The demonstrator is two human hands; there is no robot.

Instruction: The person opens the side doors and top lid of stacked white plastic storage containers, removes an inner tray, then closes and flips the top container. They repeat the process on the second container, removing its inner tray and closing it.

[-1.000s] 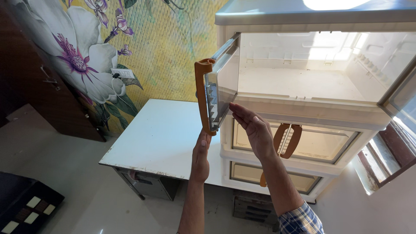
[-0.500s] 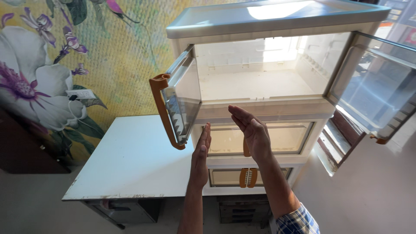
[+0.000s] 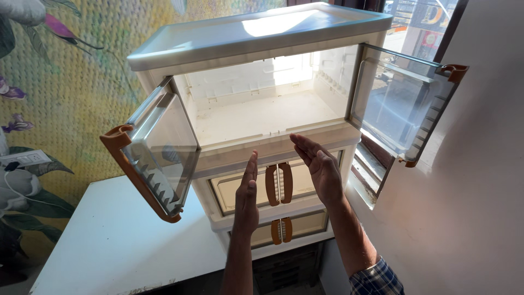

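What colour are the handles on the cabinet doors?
Orange-brown, on every door handle; the cabinet itself is cream. The head view shows it.

Left hand (image 3: 246, 205) raised flat, right hand (image 3: 321, 166) open (empty)

a home room: floral wallpaper (image 3: 65, 82), a plastic storage cabinet (image 3: 262, 114) on a white table (image 3: 120, 240).
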